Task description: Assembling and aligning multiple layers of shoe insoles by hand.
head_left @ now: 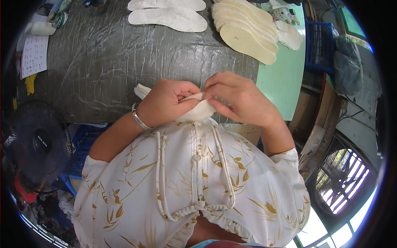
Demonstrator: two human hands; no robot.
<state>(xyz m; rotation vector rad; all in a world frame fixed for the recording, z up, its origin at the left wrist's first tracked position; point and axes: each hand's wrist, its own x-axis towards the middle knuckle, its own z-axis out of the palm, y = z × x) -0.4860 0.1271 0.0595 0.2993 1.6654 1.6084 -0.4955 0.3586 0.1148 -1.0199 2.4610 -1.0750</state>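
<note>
In front of my chest, at the table's near edge, my left hand (167,101) is closed around a cream-white insole (199,110). One end of it sticks out to the left past my wrist. My right hand (237,96) pinches its right end, thumb and forefinger close to my left fingertips. What lies inside the pinch is too small to make out. At the far side of the table rest white insoles (167,19), and to their right fans out an overlapping stack of cream insoles (246,35).
The dark table top (99,70) has a wrinkled plastic cover, with a pale green board (281,84) at its right. A written sheet (34,56) lies far left. A black fan (39,142) stands at lower left, and a blue crate (319,45) is at the right.
</note>
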